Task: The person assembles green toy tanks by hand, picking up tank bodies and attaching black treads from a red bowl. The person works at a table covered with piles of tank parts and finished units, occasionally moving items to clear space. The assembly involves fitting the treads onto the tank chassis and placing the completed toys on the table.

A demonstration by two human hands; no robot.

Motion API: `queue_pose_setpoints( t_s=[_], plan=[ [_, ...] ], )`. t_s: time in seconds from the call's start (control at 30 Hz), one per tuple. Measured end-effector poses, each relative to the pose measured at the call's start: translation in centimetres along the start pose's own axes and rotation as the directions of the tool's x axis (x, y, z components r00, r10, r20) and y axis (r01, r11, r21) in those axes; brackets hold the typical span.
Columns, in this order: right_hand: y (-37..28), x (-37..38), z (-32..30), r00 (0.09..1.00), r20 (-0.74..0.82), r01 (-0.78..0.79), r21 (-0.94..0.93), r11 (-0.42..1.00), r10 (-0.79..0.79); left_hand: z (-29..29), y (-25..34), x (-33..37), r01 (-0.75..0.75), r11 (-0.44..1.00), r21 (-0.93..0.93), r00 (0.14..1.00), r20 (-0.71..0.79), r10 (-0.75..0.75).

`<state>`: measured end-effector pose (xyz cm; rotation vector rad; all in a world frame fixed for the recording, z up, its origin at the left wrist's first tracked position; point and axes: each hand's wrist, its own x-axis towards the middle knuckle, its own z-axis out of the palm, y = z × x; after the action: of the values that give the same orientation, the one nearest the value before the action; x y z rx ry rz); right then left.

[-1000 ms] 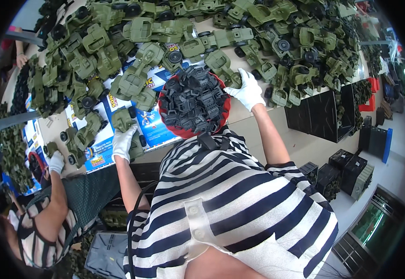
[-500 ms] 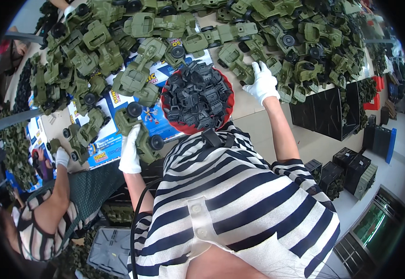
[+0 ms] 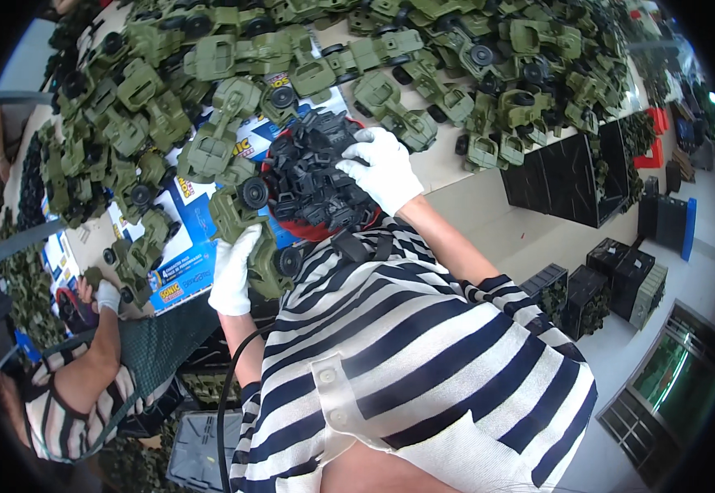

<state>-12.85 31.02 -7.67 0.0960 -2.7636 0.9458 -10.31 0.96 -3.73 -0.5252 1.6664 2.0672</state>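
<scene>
My left hand (image 3: pixel 232 271), in a white glove, is closed round a green toy truck (image 3: pixel 246 215) with black wheels. The truck is tilted beside the left rim of a red bowl (image 3: pixel 304 230). Heaped in that bowl are small black plastic parts (image 3: pixel 318 177). My right hand (image 3: pixel 386 171), also gloved, reaches over the bowl's right side. Its fingers are apart and touch the black parts, and I see no part held between them.
Many green toy trucks (image 3: pixel 283 53) are piled across the table (image 3: pixel 448 160), some on printed blue-and-white card (image 3: pixel 189 271). A black crate (image 3: pixel 550 181) stands to the right. At the left a co-worker's hand (image 3: pixel 108 296) is near the table edge.
My right hand has moved left from the green trucks to the black parts in the bowl. The green truck in my left hand has come closer to the bowl.
</scene>
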Motion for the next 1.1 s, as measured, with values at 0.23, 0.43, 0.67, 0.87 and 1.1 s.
queue_pose_setpoints(
  t_s=[0.23, 0.43, 0.67, 0.87, 1.1],
  plan=[
    [-1.3, 1.5, -1.6, 0.872, 0.18, -0.457, 0.633, 0.625, 0.456, 1.4, 2.1, 0.8, 0.056, 0.956, 0.288, 0.945, 0.294, -0.144],
    [-3.8, 3.5, -2.4, 0.94, 0.28, -0.342, 0.769, 0.539, 0.197, 5.2, 6.1, 1.1, 0.155, 0.877, 0.454, 0.808, 0.453, -0.377],
    [-3.0, 3.9, -4.7, 0.924, 0.377, -0.195, 0.62, 0.76, -0.071, 6.7, 6.5, 0.5, 0.155, 0.912, 0.38, 0.848, 0.422, -0.32],
    [-4.1, 6.5, -7.2, 0.969, 0.247, -0.11, 0.404, 0.908, 0.008, 8.9, 6.2, -0.8, 0.083, 0.935, 0.345, 0.905, 0.366, -0.215],
    [-2.4, 9.2, -8.8, 0.532, 0.706, -0.104, 0.603, 0.791, -0.468, 8.2, 6.0, -1.0, 0.129, 0.973, 0.19, 0.89, 0.41, -0.198]
  ],
)
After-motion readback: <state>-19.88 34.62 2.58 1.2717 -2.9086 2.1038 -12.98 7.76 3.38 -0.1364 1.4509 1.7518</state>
